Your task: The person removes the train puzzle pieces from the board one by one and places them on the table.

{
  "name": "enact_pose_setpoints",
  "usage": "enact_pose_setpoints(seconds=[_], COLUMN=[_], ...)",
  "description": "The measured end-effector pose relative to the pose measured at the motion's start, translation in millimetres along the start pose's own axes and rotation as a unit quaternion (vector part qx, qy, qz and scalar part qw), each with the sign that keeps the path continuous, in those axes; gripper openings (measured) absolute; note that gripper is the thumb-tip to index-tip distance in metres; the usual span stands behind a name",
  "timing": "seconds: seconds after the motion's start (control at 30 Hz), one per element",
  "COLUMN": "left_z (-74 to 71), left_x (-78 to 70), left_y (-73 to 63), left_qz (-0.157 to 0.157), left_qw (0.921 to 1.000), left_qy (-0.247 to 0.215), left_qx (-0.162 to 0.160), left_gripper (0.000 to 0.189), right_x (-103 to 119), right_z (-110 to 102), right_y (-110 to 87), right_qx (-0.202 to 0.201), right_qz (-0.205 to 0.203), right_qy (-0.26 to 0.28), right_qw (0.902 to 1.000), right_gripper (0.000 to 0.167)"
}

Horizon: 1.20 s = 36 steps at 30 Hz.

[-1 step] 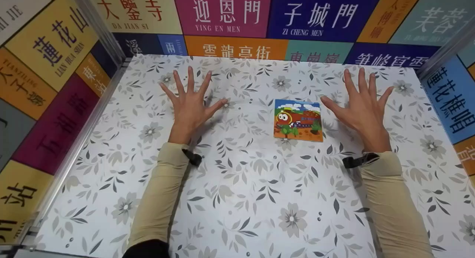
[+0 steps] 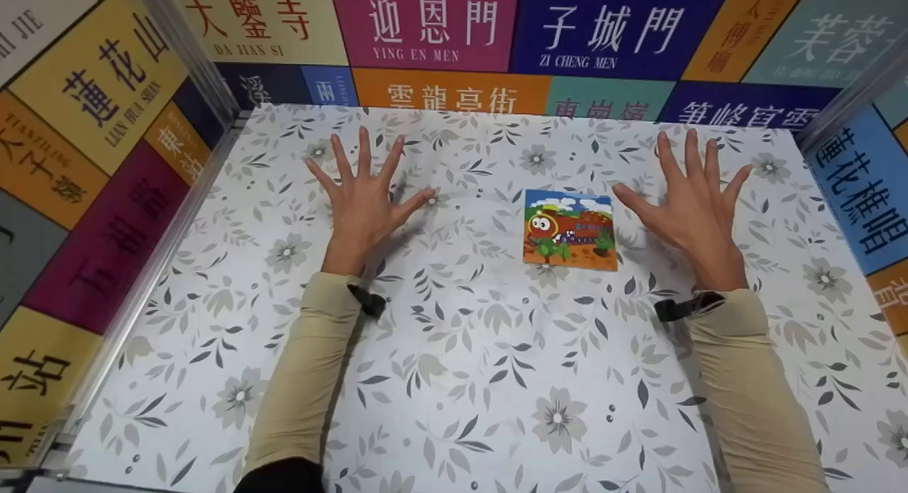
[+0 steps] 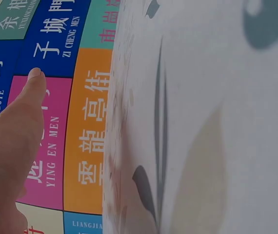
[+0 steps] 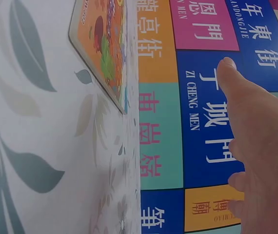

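A square cartoon train picture board (image 2: 569, 230) lies flat on the flower-patterned table (image 2: 454, 351), right of the middle. My left hand (image 2: 363, 206) is spread wide over the table to the left of the board, with nothing in it. On the board's other side, my right hand (image 2: 695, 206) is also spread, its thumb tip close to the board's upper right corner. Seen from the right wrist, the board (image 4: 100, 44) shows a pale, thin edge, and the right hand (image 4: 266, 141) is apart from it. In the left wrist view, part of the left hand (image 3: 17, 141) shows with its thumb extended.
Colourful panels with Chinese lettering (image 2: 425, 25) stand along the table's back edge. Similar panels (image 2: 92, 124) run up the left side, behind a metal rail (image 2: 156, 252), and more panels (image 2: 862, 188) stand at the right. Dark straps (image 2: 682, 308) circle both wrists.
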<state>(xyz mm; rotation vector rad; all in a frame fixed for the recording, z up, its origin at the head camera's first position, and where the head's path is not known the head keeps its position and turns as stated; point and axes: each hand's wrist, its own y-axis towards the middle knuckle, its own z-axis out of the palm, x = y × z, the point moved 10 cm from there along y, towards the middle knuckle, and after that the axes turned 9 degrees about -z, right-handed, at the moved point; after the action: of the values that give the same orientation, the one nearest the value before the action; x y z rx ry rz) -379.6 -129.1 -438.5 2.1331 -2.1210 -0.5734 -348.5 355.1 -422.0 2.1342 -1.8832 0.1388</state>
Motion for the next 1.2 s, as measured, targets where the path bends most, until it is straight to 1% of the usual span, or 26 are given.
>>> enact_pose_setpoints(seconds=[0.2, 0.3, 0.5, 0.6, 0.7, 0.8, 0.93, 1.03, 1.1, 1.2], left_z=[1.2, 1.7, 2.9, 1.8, -0.6, -4.2, -8.0, -10.3, -11.8, -13.4], left_x=[-1.6, -2.9, -0.8, -1.5, -4.9, -10.5, -21.0, -30.1, -36.1, -43.5], left_y=[1.0, 2.1, 4.3, 5.5, 7.1, 8.0, 6.1, 3.4, 2.0, 0.7], left_qz=[-0.003, 0.0, -0.012, -0.014, -0.009, -0.001, 0.014, 0.03, 0.041, 0.05], left_qw=[0.9999, 0.9998, 0.9996, 0.9996, 0.9998, 0.9997, 0.9988, 0.9972, 0.995, 0.989], left_qy=[-0.001, -0.011, -0.009, -0.005, -0.011, -0.024, -0.047, -0.065, -0.086, -0.134], left_qx=[0.011, 0.014, 0.024, 0.023, 0.015, 0.003, -0.01, -0.022, -0.03, -0.038], left_gripper=[0.103, 0.103, 0.104, 0.103, 0.101, 0.095, 0.084, 0.075, 0.069, 0.06], right_x=[-2, -3, -2, -1, -2, -1, 0, 0, 0, 0], right_z=[1, 1, 2, 1, -4, -13, -24, -29, -31, -33], right_y=[-0.1, -0.2, 1.0, 0.2, -1.8, -3.3, -5.7, -7.6, -8.4, -9.2], right_qx=[0.007, 0.008, -0.002, -0.01, -0.027, -0.056, -0.102, -0.128, -0.14, -0.154], right_qz=[0.005, 0.008, -0.001, -0.003, -0.001, -0.002, 0.0, 0.008, 0.01, 0.009], right_qy=[0.001, 0.002, 0.013, 0.015, 0.018, 0.03, 0.056, 0.068, 0.073, 0.084], right_qw=[1.0, 0.9999, 0.9999, 0.9998, 0.9995, 0.998, 0.9932, 0.9894, 0.9874, 0.9845], right_gripper=[0.109, 0.108, 0.106, 0.104, 0.101, 0.095, 0.078, 0.066, 0.06, 0.053])
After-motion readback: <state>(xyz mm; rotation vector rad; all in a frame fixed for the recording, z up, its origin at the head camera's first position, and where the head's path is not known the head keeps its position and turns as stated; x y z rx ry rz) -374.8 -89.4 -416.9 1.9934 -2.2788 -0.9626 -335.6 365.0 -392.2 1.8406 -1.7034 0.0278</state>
